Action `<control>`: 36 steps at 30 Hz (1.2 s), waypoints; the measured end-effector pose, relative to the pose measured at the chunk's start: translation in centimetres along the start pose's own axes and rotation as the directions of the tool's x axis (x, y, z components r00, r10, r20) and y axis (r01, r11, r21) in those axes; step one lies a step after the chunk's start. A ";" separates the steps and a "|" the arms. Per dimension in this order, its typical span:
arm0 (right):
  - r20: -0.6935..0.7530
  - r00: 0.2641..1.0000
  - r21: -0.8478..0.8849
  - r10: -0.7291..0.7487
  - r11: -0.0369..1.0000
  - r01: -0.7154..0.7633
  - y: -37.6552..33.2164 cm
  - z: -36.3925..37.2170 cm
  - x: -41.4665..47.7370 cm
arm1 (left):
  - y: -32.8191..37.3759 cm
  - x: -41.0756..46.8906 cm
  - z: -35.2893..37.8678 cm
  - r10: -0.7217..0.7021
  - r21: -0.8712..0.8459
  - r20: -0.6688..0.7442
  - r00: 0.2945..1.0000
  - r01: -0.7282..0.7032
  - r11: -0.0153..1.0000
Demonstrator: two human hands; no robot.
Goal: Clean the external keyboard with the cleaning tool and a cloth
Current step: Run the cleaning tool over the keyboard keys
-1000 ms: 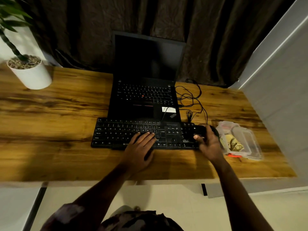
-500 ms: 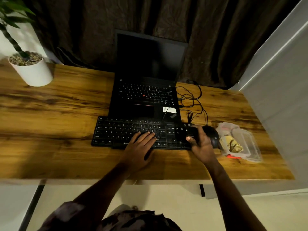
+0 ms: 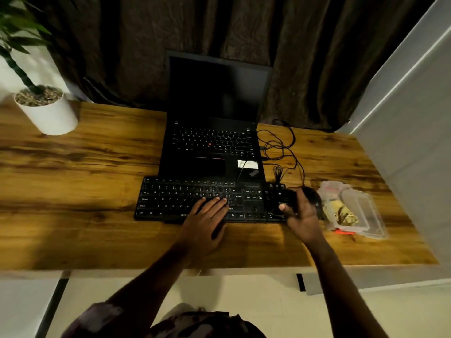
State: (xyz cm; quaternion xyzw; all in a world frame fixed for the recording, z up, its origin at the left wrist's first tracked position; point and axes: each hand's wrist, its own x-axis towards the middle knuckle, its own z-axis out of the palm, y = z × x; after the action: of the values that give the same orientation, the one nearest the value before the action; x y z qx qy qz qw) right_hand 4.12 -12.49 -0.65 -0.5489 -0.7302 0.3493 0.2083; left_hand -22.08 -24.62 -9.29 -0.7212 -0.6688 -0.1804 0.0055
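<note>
Hands first: the left hand [image 3: 207, 215] lies flat on the middle of the long black plastic external keyboard [image 3: 170, 198], fingers straight on the keys and gripping nothing. The right hand [image 3: 302, 215] sits at the keyboard's right end, over the number pad. Its thumb and fingers curl round a small black block-shaped object [image 3: 286, 198]. I take this for the cleaning tool, though the dim light leaves that unsure.

The keyboard lies along the near part of the brown wood-grain surface [image 3: 73, 215], its far edge against the front of the open black laptop [image 3: 212, 142]. It should handle as light, stiff and flat, and it would likely slide on smooth wood, so a flat palm steadies it well. Lifting is better done by the 2 short end frames than by the keycaps, which could pop loose.

The right end is crowded. The black mouse [image 3: 313, 193] is just beside it, followed by the clear plastic box [image 3: 366, 211] holding a yellowish cloth [image 3: 341, 213], with tangled black cables [image 3: 280, 147] behind. Open room lies leftward, toward the white plant pot [image 3: 48, 115].
</note>
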 end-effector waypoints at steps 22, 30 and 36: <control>-0.020 0.993 0.040 -0.117 0.992 0.117 -0.4 1.0 -1.1 | 0.2 -0.1 -0.1 0.004 0.015 -0.029 1.000 -0.004 1.000; -0.162 0.981 0.054 -0.105 0.992 0.115 1.3 -1.7 -1.2 | 0.1 0.0 0.1 -0.002 0.010 -0.006 1.000 0.002 1.000; -0.074 0.979 -0.007 -0.189 0.982 0.189 -1.8 2.3 -1.0 | -0.1 0.0 0.1 0.018 0.027 -0.011 1.000 -0.018 0.999</control>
State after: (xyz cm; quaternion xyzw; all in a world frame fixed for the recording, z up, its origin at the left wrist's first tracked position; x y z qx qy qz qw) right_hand 1.64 -14.40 -0.76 -0.4899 -0.7706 0.3075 0.2677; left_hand -22.15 -24.57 -9.42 -0.7259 -0.6647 -0.1756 0.0205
